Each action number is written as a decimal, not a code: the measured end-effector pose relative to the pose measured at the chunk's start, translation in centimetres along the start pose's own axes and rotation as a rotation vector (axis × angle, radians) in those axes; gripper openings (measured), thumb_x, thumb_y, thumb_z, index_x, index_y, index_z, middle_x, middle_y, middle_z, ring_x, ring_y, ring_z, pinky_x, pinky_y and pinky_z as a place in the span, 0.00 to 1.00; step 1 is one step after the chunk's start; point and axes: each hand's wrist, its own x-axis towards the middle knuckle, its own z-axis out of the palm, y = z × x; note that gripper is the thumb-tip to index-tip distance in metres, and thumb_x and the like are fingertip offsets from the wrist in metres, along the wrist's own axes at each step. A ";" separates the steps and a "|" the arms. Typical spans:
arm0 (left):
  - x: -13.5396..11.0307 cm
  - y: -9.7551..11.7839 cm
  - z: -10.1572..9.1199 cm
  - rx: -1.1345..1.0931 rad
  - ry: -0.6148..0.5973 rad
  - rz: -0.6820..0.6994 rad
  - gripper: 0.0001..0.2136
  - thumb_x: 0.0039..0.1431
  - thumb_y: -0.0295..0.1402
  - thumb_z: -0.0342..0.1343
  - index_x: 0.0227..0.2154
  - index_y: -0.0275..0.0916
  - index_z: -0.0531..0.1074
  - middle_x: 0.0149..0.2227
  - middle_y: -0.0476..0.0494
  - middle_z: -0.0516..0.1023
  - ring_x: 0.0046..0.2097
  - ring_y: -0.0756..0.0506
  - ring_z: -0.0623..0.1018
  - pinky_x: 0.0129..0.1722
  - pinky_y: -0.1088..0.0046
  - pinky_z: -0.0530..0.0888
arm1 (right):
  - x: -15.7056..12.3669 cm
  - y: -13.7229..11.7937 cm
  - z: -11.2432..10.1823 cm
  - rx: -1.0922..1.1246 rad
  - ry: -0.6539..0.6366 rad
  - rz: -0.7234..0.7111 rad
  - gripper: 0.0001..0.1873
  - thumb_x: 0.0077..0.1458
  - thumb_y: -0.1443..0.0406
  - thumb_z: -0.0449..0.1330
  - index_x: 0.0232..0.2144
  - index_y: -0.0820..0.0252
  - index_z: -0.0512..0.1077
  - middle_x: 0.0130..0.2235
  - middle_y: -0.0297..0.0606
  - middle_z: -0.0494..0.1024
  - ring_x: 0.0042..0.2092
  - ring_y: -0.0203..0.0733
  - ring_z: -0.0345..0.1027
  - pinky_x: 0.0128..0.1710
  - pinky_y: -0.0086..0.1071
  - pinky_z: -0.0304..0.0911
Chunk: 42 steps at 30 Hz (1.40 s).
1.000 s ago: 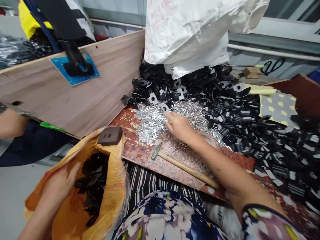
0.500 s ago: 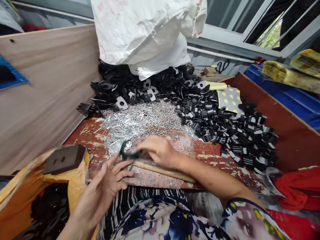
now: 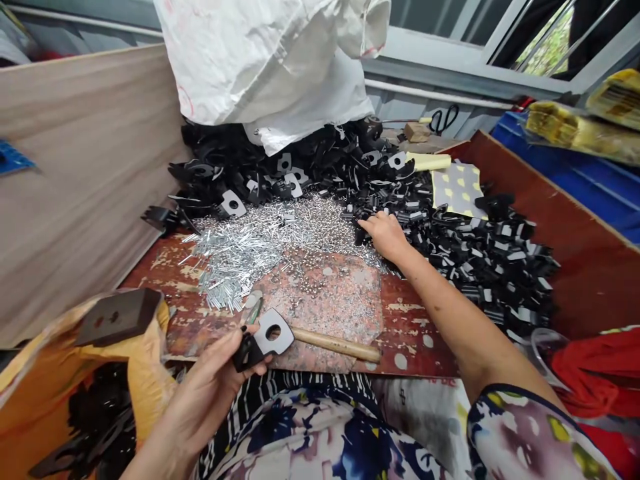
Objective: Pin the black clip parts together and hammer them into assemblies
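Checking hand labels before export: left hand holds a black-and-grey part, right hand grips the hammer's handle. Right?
The right hand isn't on the hammer's handle; the head view shows it at the pile of black parts. The left hand does hold a black-and-grey part.

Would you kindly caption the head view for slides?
Left hand with grey-faced holed piece, right hand at black parts beside metal pins.

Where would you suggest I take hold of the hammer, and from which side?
Probably by the hammer handle, near its right end, from above: that end lies exposed, whereas the left hand holds a black part in front of the handle's other end.
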 end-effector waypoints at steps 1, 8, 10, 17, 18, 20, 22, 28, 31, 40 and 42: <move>-0.2 -0.1 0.1 0.018 -0.005 -0.007 0.20 0.42 0.42 0.77 0.38 0.38 0.85 0.39 0.40 0.86 0.36 0.39 0.84 0.31 0.71 0.81 | -0.2 0.3 0.1 -0.004 0.020 0.020 0.18 0.63 0.75 0.55 0.48 0.58 0.80 0.43 0.47 0.83 0.48 0.52 0.67 0.48 0.44 0.60; -1.6 -0.4 0.7 0.036 0.044 -0.025 0.18 0.47 0.42 0.75 0.39 0.39 0.85 0.42 0.39 0.86 0.41 0.40 0.83 0.42 0.68 0.81 | -3.8 -2.3 -1.8 0.240 0.299 0.184 0.14 0.68 0.67 0.55 0.48 0.59 0.80 0.47 0.41 0.84 0.47 0.45 0.74 0.51 0.39 0.67; -1.8 -0.5 0.7 0.050 0.049 -0.022 0.18 0.47 0.42 0.75 0.40 0.38 0.85 0.42 0.40 0.86 0.40 0.41 0.82 0.39 0.70 0.80 | -6.0 -4.8 -1.6 0.494 0.344 0.196 0.11 0.64 0.68 0.59 0.44 0.55 0.81 0.45 0.36 0.84 0.45 0.42 0.77 0.50 0.37 0.70; -1.7 -0.9 -0.5 0.025 0.008 -0.025 0.18 0.50 0.42 0.72 0.41 0.37 0.84 0.44 0.38 0.84 0.38 0.41 0.80 0.34 0.69 0.79 | -12.4 -8.8 -0.5 0.551 0.137 0.114 0.21 0.58 0.77 0.54 0.44 0.53 0.81 0.44 0.38 0.84 0.47 0.47 0.77 0.50 0.45 0.71; -1.6 -0.9 -0.6 0.035 0.001 -0.027 0.19 0.49 0.42 0.72 0.42 0.37 0.84 0.46 0.37 0.84 0.40 0.40 0.80 0.35 0.68 0.79 | -12.8 -8.6 -0.7 0.526 0.134 0.070 0.25 0.56 0.78 0.54 0.47 0.52 0.80 0.47 0.38 0.84 0.50 0.48 0.75 0.53 0.47 0.71; -1.6 -0.9 -0.7 0.069 0.018 -0.048 0.20 0.47 0.41 0.74 0.43 0.38 0.84 0.51 0.36 0.82 0.47 0.37 0.79 0.41 0.66 0.79 | -13.0 -8.2 -1.0 0.524 0.092 -0.084 0.30 0.54 0.80 0.53 0.53 0.51 0.77 0.53 0.37 0.82 0.56 0.48 0.71 0.57 0.51 0.68; -1.6 -1.0 -0.4 0.127 0.032 -0.042 0.21 0.44 0.40 0.76 0.42 0.39 0.84 0.54 0.37 0.80 0.53 0.36 0.77 0.47 0.68 0.77 | -12.7 -8.1 -0.9 0.558 0.037 -0.231 0.30 0.56 0.79 0.53 0.55 0.52 0.76 0.56 0.36 0.80 0.59 0.47 0.70 0.60 0.51 0.67; -0.9 -1.5 2.1 0.368 -0.141 0.164 0.14 0.45 0.42 0.75 0.22 0.36 0.80 0.47 0.41 0.72 0.41 0.46 0.73 0.29 0.77 0.72 | -11.1 -10.1 -0.5 0.471 0.116 -0.016 0.19 0.60 0.74 0.53 0.48 0.59 0.79 0.44 0.44 0.83 0.46 0.50 0.77 0.50 0.48 0.72; -0.4 -1.8 3.6 0.327 -0.225 0.122 0.12 0.46 0.40 0.74 0.23 0.37 0.80 0.40 0.44 0.72 0.34 0.48 0.72 0.27 0.74 0.74 | -11.1 -12.7 -1.8 0.585 0.199 0.090 0.15 0.59 0.72 0.56 0.43 0.56 0.80 0.41 0.41 0.83 0.44 0.49 0.78 0.49 0.48 0.72; 0.4 -2.7 5.7 0.189 -0.331 0.166 0.10 0.53 0.40 0.71 0.32 0.39 0.83 0.39 0.45 0.74 0.35 0.48 0.76 0.36 0.71 0.79 | -12.7 -20.7 -3.9 0.930 0.378 0.033 0.21 0.60 0.70 0.60 0.46 0.35 0.79 0.38 0.28 0.85 0.48 0.51 0.78 0.68 0.71 0.46; 0.4 -2.8 5.3 0.186 -0.347 0.178 0.10 0.54 0.40 0.70 0.32 0.39 0.83 0.39 0.45 0.74 0.34 0.48 0.77 0.36 0.70 0.80 | -13.0 -21.2 -3.6 0.945 0.372 0.025 0.24 0.61 0.71 0.58 0.49 0.32 0.78 0.39 0.27 0.85 0.49 0.52 0.78 0.68 0.73 0.45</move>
